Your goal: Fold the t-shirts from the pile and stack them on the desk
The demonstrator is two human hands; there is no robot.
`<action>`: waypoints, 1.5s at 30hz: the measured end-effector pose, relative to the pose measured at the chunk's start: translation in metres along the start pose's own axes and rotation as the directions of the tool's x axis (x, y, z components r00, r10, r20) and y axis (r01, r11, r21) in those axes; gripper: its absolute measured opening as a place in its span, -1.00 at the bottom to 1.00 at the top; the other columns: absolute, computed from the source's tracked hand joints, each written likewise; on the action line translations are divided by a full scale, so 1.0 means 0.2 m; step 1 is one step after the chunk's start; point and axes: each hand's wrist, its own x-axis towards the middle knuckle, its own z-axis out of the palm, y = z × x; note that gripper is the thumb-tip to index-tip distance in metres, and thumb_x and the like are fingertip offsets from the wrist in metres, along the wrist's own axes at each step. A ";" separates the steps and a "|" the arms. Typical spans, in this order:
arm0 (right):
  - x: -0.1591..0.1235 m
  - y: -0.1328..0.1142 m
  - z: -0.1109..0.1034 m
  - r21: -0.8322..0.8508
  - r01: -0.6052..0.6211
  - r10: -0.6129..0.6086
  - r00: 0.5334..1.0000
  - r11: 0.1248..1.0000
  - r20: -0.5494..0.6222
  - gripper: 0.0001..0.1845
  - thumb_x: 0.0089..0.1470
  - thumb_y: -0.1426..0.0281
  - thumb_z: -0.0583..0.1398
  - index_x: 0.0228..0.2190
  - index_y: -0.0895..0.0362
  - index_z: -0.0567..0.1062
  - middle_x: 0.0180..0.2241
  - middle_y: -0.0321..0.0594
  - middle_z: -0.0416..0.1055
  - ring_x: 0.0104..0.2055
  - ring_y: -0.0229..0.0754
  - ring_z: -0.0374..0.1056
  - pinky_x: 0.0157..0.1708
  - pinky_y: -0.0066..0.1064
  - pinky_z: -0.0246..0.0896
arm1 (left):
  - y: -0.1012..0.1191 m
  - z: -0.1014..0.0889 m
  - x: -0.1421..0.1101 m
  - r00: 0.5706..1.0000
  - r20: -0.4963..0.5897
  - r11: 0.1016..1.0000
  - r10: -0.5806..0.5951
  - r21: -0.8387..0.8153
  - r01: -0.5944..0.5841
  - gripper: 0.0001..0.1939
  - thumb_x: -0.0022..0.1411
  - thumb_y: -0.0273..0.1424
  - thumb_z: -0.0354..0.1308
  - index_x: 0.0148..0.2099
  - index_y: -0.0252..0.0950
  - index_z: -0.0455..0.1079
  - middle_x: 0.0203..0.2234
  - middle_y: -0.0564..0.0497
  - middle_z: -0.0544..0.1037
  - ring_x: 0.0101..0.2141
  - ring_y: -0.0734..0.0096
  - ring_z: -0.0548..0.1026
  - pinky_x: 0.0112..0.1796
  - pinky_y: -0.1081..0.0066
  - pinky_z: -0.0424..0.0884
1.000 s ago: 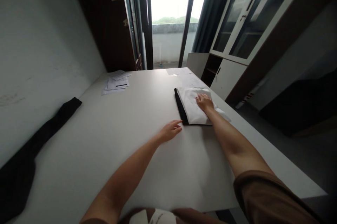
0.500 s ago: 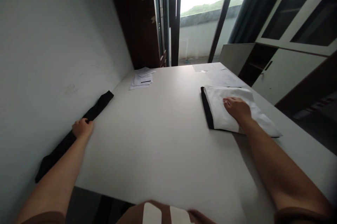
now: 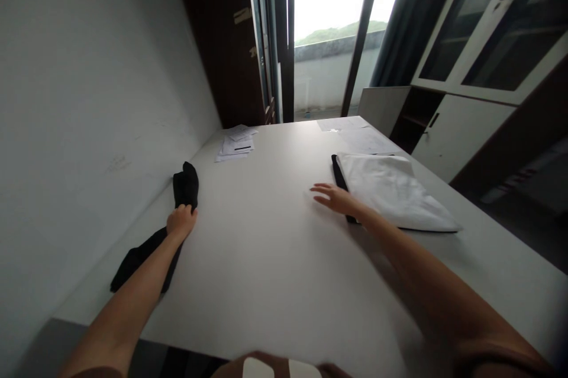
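Note:
My left hand [image 3: 181, 219] is closed on a long black cloth [image 3: 185, 186] that lies along the left edge of the white table [image 3: 270, 248], close to the wall. The far end of the cloth is bunched and lifted above the hand. My right hand [image 3: 333, 197] hovers open, fingers spread, just left of a folded white garment [image 3: 390, 189] with a black edge [image 3: 339, 175] on the table's right side. It is not touching the garment.
A small pile of papers [image 3: 236, 144] lies at the far left of the table, and flat sheets [image 3: 350, 129] at the far right. A cabinet with glass doors [image 3: 465, 70] stands to the right. A glass door [image 3: 328, 41] is behind the table.
My left hand crossed to the wall side, took hold of the black cloth and pulled it up and inward. My right hand came off the white garment and moved left.

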 end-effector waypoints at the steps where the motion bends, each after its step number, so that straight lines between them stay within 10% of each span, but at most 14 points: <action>1: 0.03 -0.06 0.07 0.061 0.040 -0.043 0.997 0.997 0.057 -0.55 0.37 0.16 0.06 0.19 -0.03 0.46 0.24 -0.15 0.34 0.23 -0.10 0.31 0.23 -0.27 0.19 | 0.10 -0.02 0.01 0.999 -0.036 0.998 0.036 -0.053 -0.038 -0.50 0.47 -0.11 -0.20 -0.13 -0.29 0.49 -0.15 -0.19 0.52 -0.13 0.08 0.49 -0.16 0.27 0.33; 7: 0.20 -0.27 0.33 0.027 -0.072 0.071 0.997 0.997 0.027 -0.53 0.32 0.10 0.12 0.19 -0.08 0.45 0.30 -0.15 0.25 0.38 0.00 0.09 0.36 -0.06 -0.10 | 0.67 -0.12 0.03 0.989 -0.097 0.935 0.113 -0.325 -0.139 -0.54 0.51 -0.18 -0.22 -0.22 -0.22 0.45 -0.17 -0.12 0.56 -0.13 0.18 0.46 -0.17 0.31 0.24; 18: 0.54 -0.34 0.36 0.340 -0.363 0.426 0.895 0.868 -0.132 -0.55 0.36 0.22 0.08 0.22 -0.01 0.36 0.01 -0.18 0.51 0.00 -0.15 0.42 0.07 -0.32 0.26 | 1.46 -0.36 -0.38 0.969 -0.130 0.524 0.209 -0.822 -0.223 -0.69 0.49 -0.26 -0.17 -0.14 -0.19 0.37 -0.26 -0.03 0.56 -0.21 0.32 0.50 -0.13 0.37 0.32; 23: 0.47 -0.36 0.35 0.327 -0.312 0.387 0.901 0.892 -0.195 -0.44 0.31 0.19 0.17 0.29 -0.07 0.27 0.12 -0.14 0.36 -0.03 -0.16 0.42 0.04 -0.36 0.26 | 1.53 -0.40 -0.67 0.943 -0.112 0.341 0.312 -0.914 -0.222 -0.77 0.44 -0.26 -0.09 -0.15 -0.16 0.37 -0.31 0.00 0.51 -0.25 0.32 0.49 -0.14 0.33 0.41; 28: 0.42 -0.39 0.31 0.192 -0.392 0.426 0.885 0.900 -0.190 -0.48 0.30 0.18 0.19 0.24 -0.05 0.33 0.02 -0.08 0.40 -0.07 -0.07 0.43 -0.05 -0.33 0.25 | 1.41 -0.55 -0.55 0.735 -0.077 0.314 0.674 -0.870 -0.380 -0.77 0.36 -0.24 0.05 -0.25 -0.19 0.48 -0.31 0.01 0.55 -0.27 0.32 0.50 -0.16 0.36 0.41; 33: 0.43 -0.38 0.30 0.072 -0.369 0.375 0.921 0.927 -0.110 -0.80 0.28 0.28 0.22 -0.07 0.03 0.50 -0.12 -0.11 0.50 -0.07 -0.06 0.41 -0.05 -0.33 0.19 | 1.15 -0.53 -0.28 0.836 -0.117 0.572 0.536 -0.678 -0.462 -0.71 0.29 -0.20 0.16 -0.05 -0.25 0.50 -0.09 -0.13 0.55 -0.04 0.16 0.50 0.06 0.27 0.34; 37: 0.45 -0.37 0.32 0.049 -0.383 0.386 0.912 0.922 -0.139 -0.93 0.27 0.35 0.21 -0.20 0.06 0.47 -0.20 -0.14 0.52 -0.14 -0.11 0.40 -0.13 -0.36 0.19 | 1.10 -0.43 -0.25 0.828 0.011 0.617 0.561 -0.672 -0.409 -0.42 0.15 -0.11 0.29 0.16 -0.25 0.44 -0.02 -0.18 0.55 -0.03 0.06 0.53 0.01 0.27 0.40; 41: 0.46 -0.36 0.33 0.115 -0.420 0.435 0.884 0.900 -0.171 -0.94 0.29 0.39 0.17 -0.19 0.06 0.44 -0.24 -0.18 0.52 -0.20 -0.14 0.38 -0.20 -0.40 0.17 | 1.25 -0.43 -0.39 0.795 0.052 0.472 0.605 -0.827 -0.305 -0.22 0.09 -0.09 0.37 0.30 -0.22 0.31 -0.21 -0.12 0.60 -0.16 0.06 0.58 -0.13 0.27 0.46; 45: 0.46 -0.36 0.32 0.207 -0.380 0.418 0.889 0.901 -0.185 -0.84 0.31 0.41 0.09 -0.12 0.03 0.43 -0.26 -0.24 0.51 -0.26 -0.17 0.38 -0.23 -0.43 0.16 | 1.40 -0.49 -0.55 0.678 0.216 0.154 0.703 -0.976 0.151 -0.23 0.21 -0.16 0.30 0.38 -0.13 0.13 -0.35 0.04 0.54 -0.40 0.40 0.54 -0.37 0.46 0.46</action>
